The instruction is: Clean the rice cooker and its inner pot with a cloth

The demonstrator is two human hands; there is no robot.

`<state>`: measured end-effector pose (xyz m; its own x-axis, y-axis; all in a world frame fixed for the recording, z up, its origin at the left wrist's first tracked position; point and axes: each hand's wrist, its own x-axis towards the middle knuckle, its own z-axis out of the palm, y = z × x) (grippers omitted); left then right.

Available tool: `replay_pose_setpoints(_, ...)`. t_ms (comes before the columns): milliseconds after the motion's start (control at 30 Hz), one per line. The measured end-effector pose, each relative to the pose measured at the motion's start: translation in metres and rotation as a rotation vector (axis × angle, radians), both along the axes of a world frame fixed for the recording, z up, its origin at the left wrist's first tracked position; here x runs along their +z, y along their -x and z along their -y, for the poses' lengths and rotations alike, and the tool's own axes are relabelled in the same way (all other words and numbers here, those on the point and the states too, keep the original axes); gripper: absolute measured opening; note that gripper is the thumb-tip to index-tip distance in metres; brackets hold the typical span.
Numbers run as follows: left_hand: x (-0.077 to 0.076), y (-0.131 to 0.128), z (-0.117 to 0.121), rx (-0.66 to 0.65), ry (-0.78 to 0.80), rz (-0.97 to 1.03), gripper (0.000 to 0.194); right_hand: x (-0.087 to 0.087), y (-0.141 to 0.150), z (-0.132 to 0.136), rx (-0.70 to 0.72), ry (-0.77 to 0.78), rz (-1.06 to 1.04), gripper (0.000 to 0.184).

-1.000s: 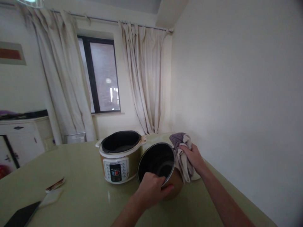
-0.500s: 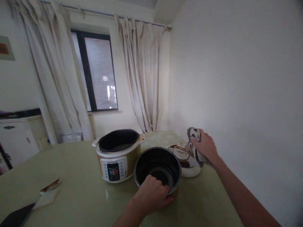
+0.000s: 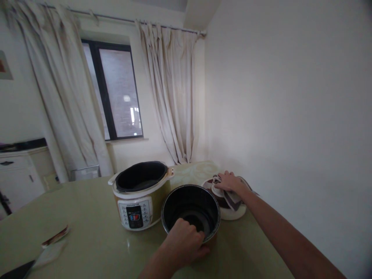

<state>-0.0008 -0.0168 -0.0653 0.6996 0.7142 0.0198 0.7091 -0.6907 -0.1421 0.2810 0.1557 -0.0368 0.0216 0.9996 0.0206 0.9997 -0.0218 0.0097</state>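
Cloth, right hand clutching it, lowered onto lid, left hand pinching pot rim

Counting off my feed: one left hand, one right hand, so two hands. One cooker, one dark pot, one lid, one cloth, one table. I also get two curtains, one curtain rod, one window. Lower-left clutter I can't count reliably.

Left hand curls inward; right hand extends farther, fingers apparently bent.
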Motion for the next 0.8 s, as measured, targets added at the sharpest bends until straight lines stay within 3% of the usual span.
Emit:
replay_pose_setpoints(100, 0.002, 0.002, -0.001, 0.006, -0.001, -0.011, 0.043, -0.002, 0.001, -0.007, 0.004, 0.031, 0.025, 0.077)
replay_pose_setpoints(400, -0.008, 0.011, -0.001, -0.006, -0.041, 0.045, 0.038, 0.002, 0.006, -0.01, 0.163, -0.005, 0.116, 0.051)
replay_pose_setpoints(467, -0.018, 0.019, 0.0, -0.031, -0.118, 0.152, 0.035, 0.001, 0.007, -0.011, 0.174, -0.019, 0.122, 0.049)
replay_pose_setpoints(567, -0.039, 0.035, 0.006, -0.03, -0.39, 0.421, 0.041, 0.003, 0.001, -0.012, 0.165, -0.038, 0.11, 0.048)
replay_pose_setpoints(667, -0.065, 0.046, 0.014, 0.191, -0.609, 0.66, 0.072, 0.008, -0.012, -0.016, 0.132, -0.049, 0.075, 0.049)
replay_pose_setpoints(733, -0.081, 0.048, 0.017, 0.367, -0.594, 0.765, 0.088, 0.012, -0.024, -0.019, 0.101, -0.055, 0.045, 0.052)
replay_pose_setpoints(800, -0.092, 0.046, 0.017, 0.442, -0.518, 0.839, 0.09, 0.018, -0.036, -0.022, 0.062, -0.057, 0.016, 0.056)
